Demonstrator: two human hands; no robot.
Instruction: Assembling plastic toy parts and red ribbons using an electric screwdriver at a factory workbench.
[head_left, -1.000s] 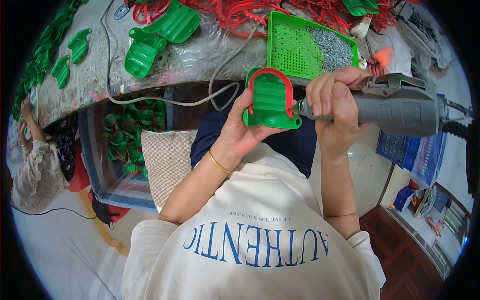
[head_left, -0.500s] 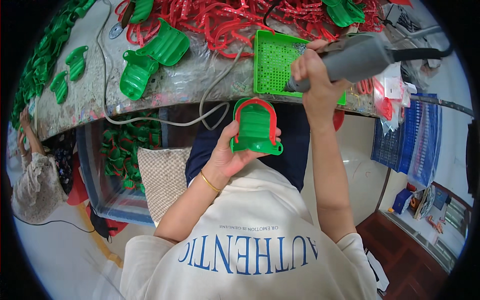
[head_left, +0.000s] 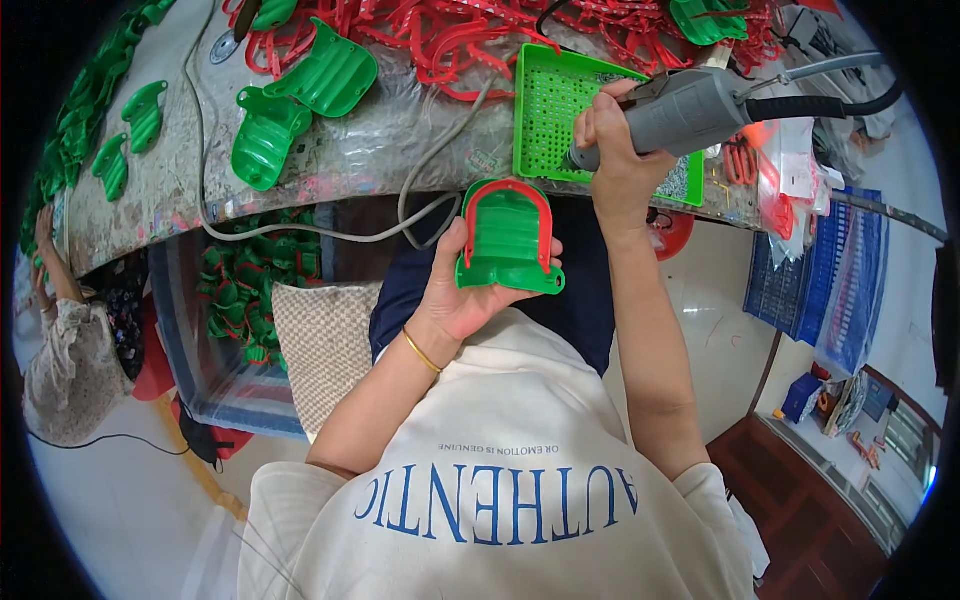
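My left hand [head_left: 458, 295] holds a curved green plastic piece [head_left: 502, 230] over my lap, gripping it by its lower and side edges. A red U-shaped strip [head_left: 545, 215] lines the inside of its rounded rim. My right hand [head_left: 622, 160] is wrapped around a grey corded power screwdriver [head_left: 690, 112], its nose pointing left. That nose is above a bright green perforated tray [head_left: 550, 110] at the table edge. Small metal screws [head_left: 677, 182] lie in the tray's right part. The tool's tip is apart from the green piece.
A heap of red strips [head_left: 455, 45] covers the table's far side. Loose green pieces [head_left: 270, 140] lie to the left, near a grey cable [head_left: 205, 150]. Below, a blue-grey bin [head_left: 200, 395] holds finished-looking green and red pieces. Another person's sleeve [head_left: 75, 350] shows at far left.
The screwdriver has shifted slightly left and its back end has swung nearer, uncovering screws in the tray. My left hand keeps the green piece, now a little higher in view.
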